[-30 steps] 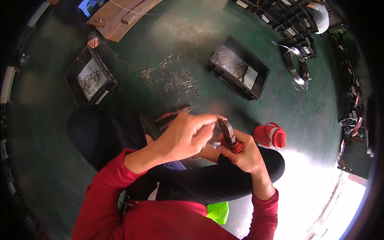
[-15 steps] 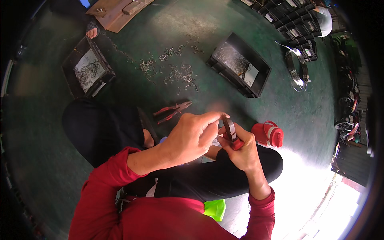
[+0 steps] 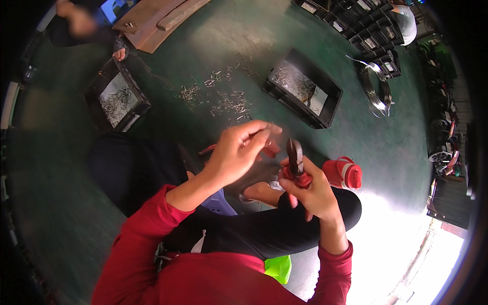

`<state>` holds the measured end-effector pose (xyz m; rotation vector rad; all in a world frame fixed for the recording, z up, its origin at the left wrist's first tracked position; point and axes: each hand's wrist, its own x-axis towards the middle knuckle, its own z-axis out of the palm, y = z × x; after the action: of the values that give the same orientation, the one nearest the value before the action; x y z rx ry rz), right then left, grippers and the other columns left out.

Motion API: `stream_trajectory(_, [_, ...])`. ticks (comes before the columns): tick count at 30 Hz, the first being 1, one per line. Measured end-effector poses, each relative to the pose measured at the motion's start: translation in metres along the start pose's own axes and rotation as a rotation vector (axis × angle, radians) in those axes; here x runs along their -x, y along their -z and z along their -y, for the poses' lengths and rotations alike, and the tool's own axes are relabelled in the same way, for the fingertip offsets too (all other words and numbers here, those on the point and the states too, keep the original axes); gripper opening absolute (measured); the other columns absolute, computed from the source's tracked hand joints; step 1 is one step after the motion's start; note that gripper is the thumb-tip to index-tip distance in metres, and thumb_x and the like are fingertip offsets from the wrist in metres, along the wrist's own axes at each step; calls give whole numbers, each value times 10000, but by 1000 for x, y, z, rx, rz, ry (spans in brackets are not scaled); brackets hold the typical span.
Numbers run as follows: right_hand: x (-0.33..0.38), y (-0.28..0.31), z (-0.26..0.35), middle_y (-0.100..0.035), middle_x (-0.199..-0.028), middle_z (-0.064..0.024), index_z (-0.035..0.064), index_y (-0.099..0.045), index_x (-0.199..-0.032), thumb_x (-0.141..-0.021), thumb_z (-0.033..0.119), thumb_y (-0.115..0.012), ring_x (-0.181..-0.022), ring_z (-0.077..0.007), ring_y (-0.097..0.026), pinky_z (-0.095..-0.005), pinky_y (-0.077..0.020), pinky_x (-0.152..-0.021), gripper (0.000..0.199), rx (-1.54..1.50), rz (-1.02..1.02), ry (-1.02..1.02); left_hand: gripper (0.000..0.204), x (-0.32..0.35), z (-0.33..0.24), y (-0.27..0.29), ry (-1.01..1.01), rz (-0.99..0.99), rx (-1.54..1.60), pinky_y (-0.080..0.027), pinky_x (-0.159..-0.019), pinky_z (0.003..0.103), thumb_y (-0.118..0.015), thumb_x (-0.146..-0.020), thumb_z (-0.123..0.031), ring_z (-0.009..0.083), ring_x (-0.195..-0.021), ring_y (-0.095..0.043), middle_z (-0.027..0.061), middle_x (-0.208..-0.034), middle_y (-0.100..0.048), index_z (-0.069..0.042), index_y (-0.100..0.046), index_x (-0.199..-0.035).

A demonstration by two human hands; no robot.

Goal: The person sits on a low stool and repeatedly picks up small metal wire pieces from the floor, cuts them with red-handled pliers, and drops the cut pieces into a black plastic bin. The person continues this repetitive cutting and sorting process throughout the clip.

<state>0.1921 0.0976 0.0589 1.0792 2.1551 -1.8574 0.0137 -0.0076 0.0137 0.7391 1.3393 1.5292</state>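
Observation:
My right hand (image 3: 317, 190) is wrapped round a pair of pliers (image 3: 295, 155) with red handles, its dark metal jaws pointing up and away from me. To the left of the jaws, and apart from them, hangs my left hand (image 3: 239, 152). Its thumb and index finger come together, and the other fingertips are blurred; whatever small piece they may pinch is too small to name. On the floor behind the left hand lies a second red-handled tool (image 3: 207, 149), mostly hidden by that hand. Farther off, several short bent wire pieces (image 3: 231, 103) lie scattered on the green floor.
Two black crates (image 3: 325, 122) (image 3: 137, 104) holding wire pieces stand right and left of the scattered pieces. A red jug (image 3: 343, 173) stands beside my right knee. Wire coil (image 3: 378, 91) and stacked black crates (image 3: 373, 38) are far right. Another person's hand (image 3: 120, 54) touches the left crate.
My left hand has moved away from the plier jaws, up and to the left. The pliers in my right hand have turned, showing more of the jaws and handles.

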Motion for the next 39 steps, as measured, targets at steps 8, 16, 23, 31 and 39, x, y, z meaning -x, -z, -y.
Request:
stream_trajectory(8, [-1, -23, -3, -640, -1039, -121, -50, -478, -1262, -887, 186, -684, -1036, -225, -615, -338, -502, -871, 489, -777, 536, -114, 320, 2, 1, -6, -93, 19, 286, -531, -849, 342, -425, -1029, -203, 247, -1014, -656, 152, -1066, -671, -4, -555, -1244])
stream_trajectory(16, [1, -22, 6, -650, -1007, -105, -40, -512, -1208, -889, 196, -681, -949, -203, -642, -340, -514, -821, 430, -718, 456, -175, 320, 5, 0, -9, -271, 50, 91, -506, -898, 329, -403, -1026, -137, 239, -1072, -630, 138, -1103, -663, -13, -529, -1293])
stream_trajectory(23, [11, -14, 19, -631, -818, -90, 4, -585, -1034, -836, 134, -717, -750, -123, -586, -281, -479, -733, 271, 193, -121, -44, 346, 0, -21, 23, 16, 44, -23, -499, -726, 251, -491, -1004, -275, 114, -837, -623, 70, -953, -665, -27, -631, -1200])
stream_trajectory(31, [7, -7, 15, -641, -829, -85, -6, -579, -1052, -837, 119, -713, -707, -130, -582, -280, -486, -682, 282, 205, -136, 48, 197, 4, -20, 8, 56, 83, -68, -442, -530, 190, -590, -944, -107, 46, -612, -579, 39, -755, -671, 8, -666, -1084])
stream_trajectory(39, [0, 0, 17, -643, -779, -53, -6, -538, -1158, -869, 158, -689, -558, -78, -543, -238, -384, -428, 365, -6, 80, -112, 131, 1, -4, 0, -321, -135, -479, -462, -507, 192, -611, -905, -18, 46, -586, -599, 39, -730, -664, 3, -655, -1027])
